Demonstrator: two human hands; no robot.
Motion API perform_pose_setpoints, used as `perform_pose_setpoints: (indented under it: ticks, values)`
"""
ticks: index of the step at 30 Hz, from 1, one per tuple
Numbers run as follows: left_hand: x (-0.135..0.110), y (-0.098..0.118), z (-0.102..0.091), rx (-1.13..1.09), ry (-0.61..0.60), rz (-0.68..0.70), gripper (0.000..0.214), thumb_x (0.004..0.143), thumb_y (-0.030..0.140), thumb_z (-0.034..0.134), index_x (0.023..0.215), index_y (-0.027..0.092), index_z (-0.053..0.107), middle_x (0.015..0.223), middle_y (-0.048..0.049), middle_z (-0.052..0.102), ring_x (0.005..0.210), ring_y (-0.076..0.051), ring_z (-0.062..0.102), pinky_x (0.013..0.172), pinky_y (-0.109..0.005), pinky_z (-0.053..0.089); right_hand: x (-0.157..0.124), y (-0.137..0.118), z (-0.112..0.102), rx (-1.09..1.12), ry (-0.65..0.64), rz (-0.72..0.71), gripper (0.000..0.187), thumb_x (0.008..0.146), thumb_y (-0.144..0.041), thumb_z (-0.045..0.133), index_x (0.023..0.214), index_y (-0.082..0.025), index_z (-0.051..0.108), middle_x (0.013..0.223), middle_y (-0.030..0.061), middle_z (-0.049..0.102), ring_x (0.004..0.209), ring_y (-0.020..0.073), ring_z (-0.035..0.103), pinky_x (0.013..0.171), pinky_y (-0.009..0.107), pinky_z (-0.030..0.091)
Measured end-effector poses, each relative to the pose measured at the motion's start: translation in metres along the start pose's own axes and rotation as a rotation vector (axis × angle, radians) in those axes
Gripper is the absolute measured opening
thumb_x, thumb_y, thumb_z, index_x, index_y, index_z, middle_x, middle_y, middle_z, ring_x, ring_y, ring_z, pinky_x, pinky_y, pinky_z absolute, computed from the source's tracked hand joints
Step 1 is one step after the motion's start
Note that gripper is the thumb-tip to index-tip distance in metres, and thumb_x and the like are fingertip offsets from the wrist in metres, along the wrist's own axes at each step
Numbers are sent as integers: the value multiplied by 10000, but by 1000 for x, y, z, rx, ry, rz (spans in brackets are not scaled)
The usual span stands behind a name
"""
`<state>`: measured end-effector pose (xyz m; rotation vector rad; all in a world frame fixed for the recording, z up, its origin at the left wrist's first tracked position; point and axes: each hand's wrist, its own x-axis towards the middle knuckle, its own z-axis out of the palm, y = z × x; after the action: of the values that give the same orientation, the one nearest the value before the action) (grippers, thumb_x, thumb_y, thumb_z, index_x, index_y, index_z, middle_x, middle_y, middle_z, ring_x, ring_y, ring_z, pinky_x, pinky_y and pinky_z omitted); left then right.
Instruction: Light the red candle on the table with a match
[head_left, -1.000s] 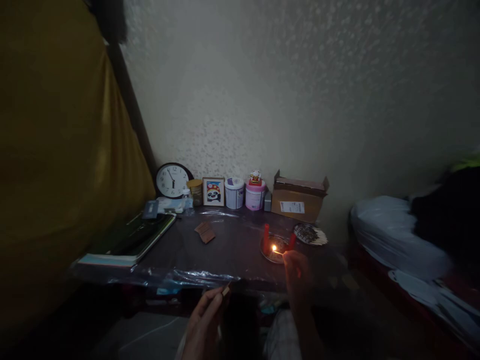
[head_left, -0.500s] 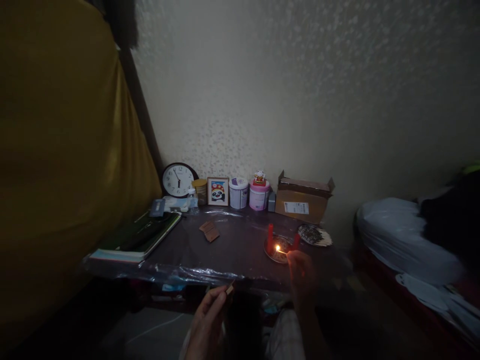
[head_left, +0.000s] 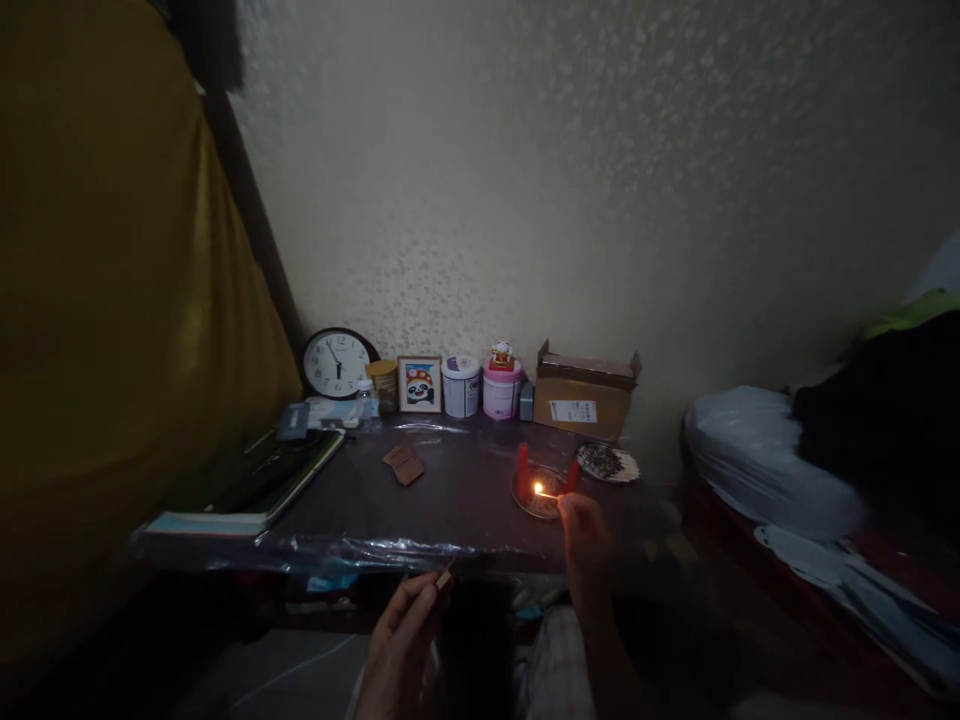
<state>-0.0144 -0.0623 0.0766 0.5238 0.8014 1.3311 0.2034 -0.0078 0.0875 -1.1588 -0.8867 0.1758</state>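
My right hand point(head_left: 581, 535) pinches a burning match point(head_left: 545, 493) and holds its flame over a small round plate point(head_left: 534, 503) on the dark table point(head_left: 457, 500). Two red candles stand on that plate, one on the left point(head_left: 522, 462) and one on the right point(head_left: 572, 475). Below the table's front edge my left hand point(head_left: 401, 640) is closed on a small matchbox point(head_left: 444, 578). The room is dim, and the flame is the brightest spot.
Along the wall stand a clock point(head_left: 337, 362), a panda picture point(head_left: 419, 384), two tubs point(head_left: 482, 388) and a cardboard box point(head_left: 583, 394). Books point(head_left: 247, 487) lie at the table's left, a patterned dish point(head_left: 602, 461) lies beside the candles. A yellow cloth point(head_left: 112, 300) hangs left; bedding point(head_left: 757, 460) lies right.
The view has swung slightly, so everything sits a little further left. My right hand keeps the burning match at the plate between the candles. My left hand holds still.
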Motion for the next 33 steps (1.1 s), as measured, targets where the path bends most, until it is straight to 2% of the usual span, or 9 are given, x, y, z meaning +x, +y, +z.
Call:
perform_pose_setpoints:
  ticks: [5, 9, 17, 23, 29, 33]
  values:
    - [-2, -1, -1, -21, -14, 14, 248, 575, 343, 818, 752, 193, 731, 793, -51, 782, 877, -246, 710, 798, -301, 533, -1, -11, -1, 65, -4, 122, 212, 722, -373, 664, 680, -165, 664, 676, 24, 672, 681, 183, 625, 674, 303, 506]
    - [-5, -1, 0, -26, -31, 3, 221, 620, 344, 794, 771, 197, 727, 820, -46, 784, 890, -212, 704, 827, -267, 511, 0, -13, -1, 145, -7, 219, 244, 697, -393, 683, 659, -154, 654, 633, 18, 660, 645, 181, 636, 654, 314, 529]
    - [-8, -1, -3, 17, -79, 22, 223, 685, 351, 745, 830, 184, 723, 871, -66, 774, 955, -236, 676, 912, -331, 463, -2, -14, -2, 311, -8, 383, 277, 633, -415, 742, 702, -161, 656, 684, 18, 660, 652, 173, 652, 684, 332, 571]
    - [-14, 3, 2, 0, -43, 24, 246, 629, 349, 786, 795, 179, 724, 835, -69, 775, 911, -246, 691, 869, -337, 489, -3, -21, -4, 379, -26, 450, 287, 585, -423, 778, 679, -183, 654, 644, 14, 657, 624, 172, 647, 652, 335, 575]
    - [-15, 2, 1, -8, -76, 12, 233, 650, 345, 773, 810, 182, 724, 848, -59, 780, 911, -219, 696, 830, -275, 505, -1, -29, -3, 464, -36, 531, 337, 507, -473, 796, 637, -198, 651, 605, -18, 654, 591, 138, 636, 624, 286, 563]
    - [-17, 5, 7, -29, -18, 20, 269, 586, 363, 808, 764, 178, 730, 793, -69, 781, 877, -255, 709, 813, -322, 527, 0, -27, -2, 497, -44, 571, 310, 497, -444, 799, 638, -208, 654, 600, -27, 658, 583, 137, 635, 622, 279, 558]
